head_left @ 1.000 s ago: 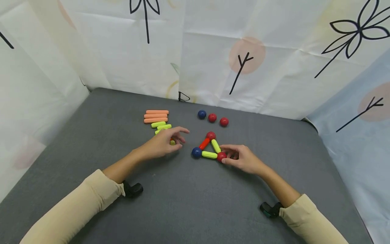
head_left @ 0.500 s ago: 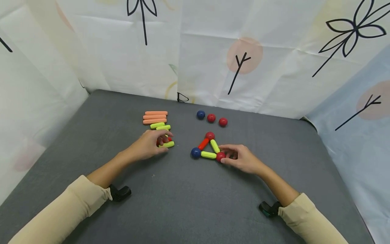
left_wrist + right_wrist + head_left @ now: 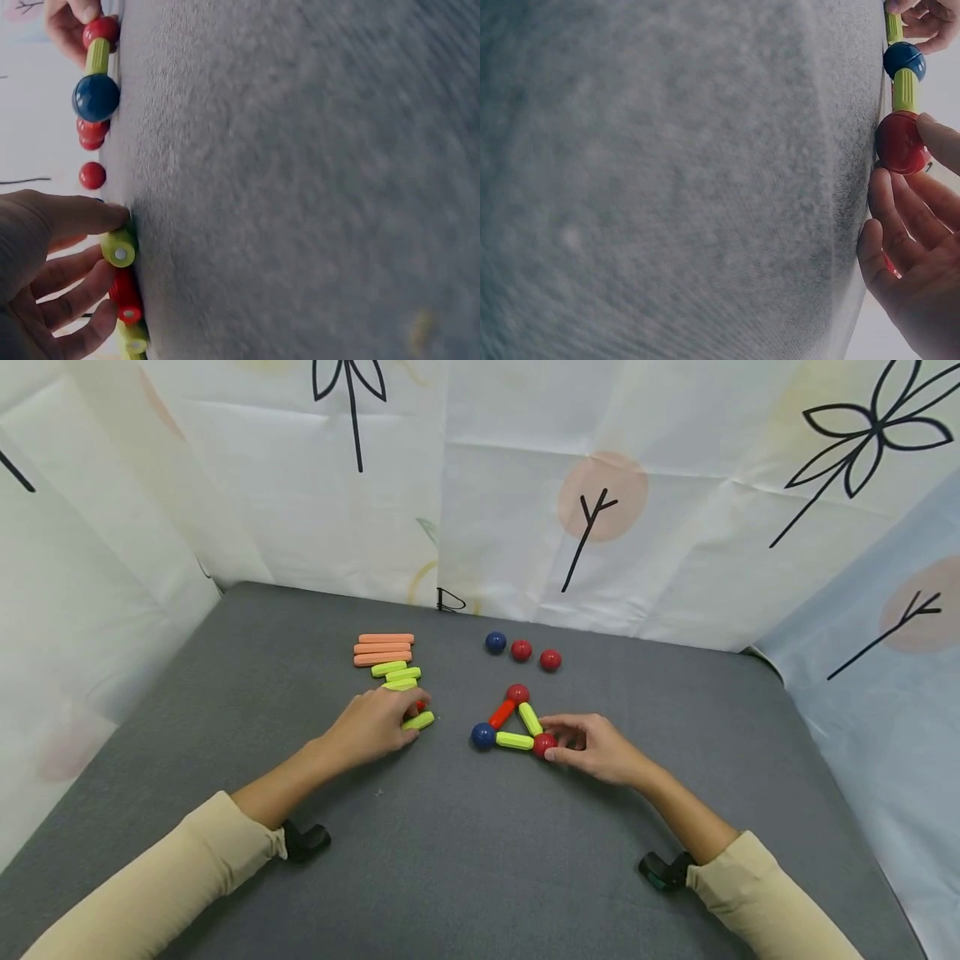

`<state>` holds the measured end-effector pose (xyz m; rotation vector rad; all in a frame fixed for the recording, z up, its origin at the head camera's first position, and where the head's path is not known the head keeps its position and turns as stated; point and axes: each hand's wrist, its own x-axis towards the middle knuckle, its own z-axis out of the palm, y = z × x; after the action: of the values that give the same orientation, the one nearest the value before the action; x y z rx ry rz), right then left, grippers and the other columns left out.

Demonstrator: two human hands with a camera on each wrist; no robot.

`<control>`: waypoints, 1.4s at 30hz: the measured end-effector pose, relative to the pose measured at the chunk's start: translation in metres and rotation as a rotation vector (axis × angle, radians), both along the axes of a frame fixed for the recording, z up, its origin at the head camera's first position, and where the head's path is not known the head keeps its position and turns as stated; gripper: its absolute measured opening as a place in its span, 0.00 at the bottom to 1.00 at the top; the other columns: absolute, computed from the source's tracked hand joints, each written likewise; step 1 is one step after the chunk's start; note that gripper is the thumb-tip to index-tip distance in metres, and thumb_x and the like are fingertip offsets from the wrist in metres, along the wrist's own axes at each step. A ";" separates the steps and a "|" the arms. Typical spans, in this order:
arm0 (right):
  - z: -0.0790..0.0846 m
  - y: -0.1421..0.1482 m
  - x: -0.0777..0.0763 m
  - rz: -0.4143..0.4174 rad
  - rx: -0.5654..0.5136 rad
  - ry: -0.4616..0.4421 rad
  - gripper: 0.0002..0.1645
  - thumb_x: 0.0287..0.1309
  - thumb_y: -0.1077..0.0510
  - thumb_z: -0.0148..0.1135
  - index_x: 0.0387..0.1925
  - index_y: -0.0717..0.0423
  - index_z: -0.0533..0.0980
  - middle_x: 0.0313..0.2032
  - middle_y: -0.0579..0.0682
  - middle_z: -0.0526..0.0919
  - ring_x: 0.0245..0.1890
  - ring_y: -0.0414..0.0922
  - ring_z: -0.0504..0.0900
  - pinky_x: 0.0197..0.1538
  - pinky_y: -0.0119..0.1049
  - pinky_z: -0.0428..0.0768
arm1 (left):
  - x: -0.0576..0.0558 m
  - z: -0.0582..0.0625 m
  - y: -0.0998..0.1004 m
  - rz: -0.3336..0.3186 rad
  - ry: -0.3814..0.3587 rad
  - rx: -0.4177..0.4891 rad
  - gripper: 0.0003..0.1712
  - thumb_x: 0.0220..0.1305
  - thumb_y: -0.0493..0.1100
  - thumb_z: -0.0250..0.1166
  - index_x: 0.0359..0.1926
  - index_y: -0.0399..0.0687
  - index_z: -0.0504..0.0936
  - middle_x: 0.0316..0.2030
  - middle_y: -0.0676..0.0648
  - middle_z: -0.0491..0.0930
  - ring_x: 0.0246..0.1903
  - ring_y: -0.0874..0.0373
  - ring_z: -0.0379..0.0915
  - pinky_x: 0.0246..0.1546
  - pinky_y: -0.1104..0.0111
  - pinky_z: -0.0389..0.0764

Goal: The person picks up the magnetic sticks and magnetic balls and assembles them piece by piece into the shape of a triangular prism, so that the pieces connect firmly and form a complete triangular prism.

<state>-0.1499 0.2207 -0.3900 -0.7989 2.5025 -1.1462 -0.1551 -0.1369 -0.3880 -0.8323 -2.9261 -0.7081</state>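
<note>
My left hand point(image 3: 371, 720) pinches a short yellow-green magnetic rod point(image 3: 419, 721) between thumb and fingers, low at the table. Beside it a red rod point(image 3: 126, 295) lies partly behind the fingers. In the head view, my right hand point(image 3: 597, 750) holds the red ball point(image 3: 543, 744) at the right corner of a flat triangle, thumb on the near side. A blue ball point(image 3: 483, 736) and another red ball point(image 3: 517, 694) form the other corners. Two yellow-green rods point(image 3: 515, 741) and one red rod point(image 3: 502, 714) join the balls.
Three longer orange rods point(image 3: 382, 648) lie stacked side by side at the back left, with several yellow-green rods point(image 3: 403, 673) just nearer. Behind the triangle sit a loose blue ball point(image 3: 495, 642) and two red balls point(image 3: 521, 650). A white patterned cloth point(image 3: 510, 510) borders the grey table point(image 3: 480, 868).
My left hand has moved back left from near the triangle to the rods and now pinches the nearest yellow-green rod, which has turned slightly. The right hand stays on the red ball.
</note>
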 end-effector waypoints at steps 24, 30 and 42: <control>0.002 0.000 -0.002 0.034 0.017 -0.012 0.28 0.62 0.59 0.68 0.61 0.66 0.75 0.39 0.50 0.83 0.35 0.45 0.79 0.33 0.32 0.76 | -0.056 0.003 0.101 -0.133 -0.223 0.611 0.18 0.59 0.32 0.71 0.51 0.39 0.81 0.44 0.45 0.83 0.43 0.55 0.81 0.48 0.65 0.81; 0.003 -0.001 -0.002 0.042 0.015 -0.011 0.28 0.61 0.59 0.69 0.61 0.66 0.75 0.39 0.49 0.83 0.34 0.44 0.78 0.33 0.33 0.76 | -0.060 0.000 0.109 -0.114 -0.224 0.604 0.16 0.60 0.32 0.70 0.49 0.38 0.81 0.43 0.45 0.84 0.43 0.55 0.81 0.47 0.66 0.81; 0.005 0.000 -0.002 0.031 0.033 -0.027 0.28 0.61 0.59 0.69 0.61 0.65 0.75 0.40 0.49 0.83 0.36 0.45 0.78 0.34 0.32 0.76 | -0.048 0.008 0.039 -0.098 -0.177 0.470 0.20 0.61 0.31 0.69 0.55 0.35 0.79 0.46 0.37 0.83 0.43 0.53 0.80 0.47 0.59 0.81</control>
<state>-0.1522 0.2211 -0.3853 -0.8055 2.4711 -1.0953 -0.2032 -0.0977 -0.3797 -0.8969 -2.6816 -1.4686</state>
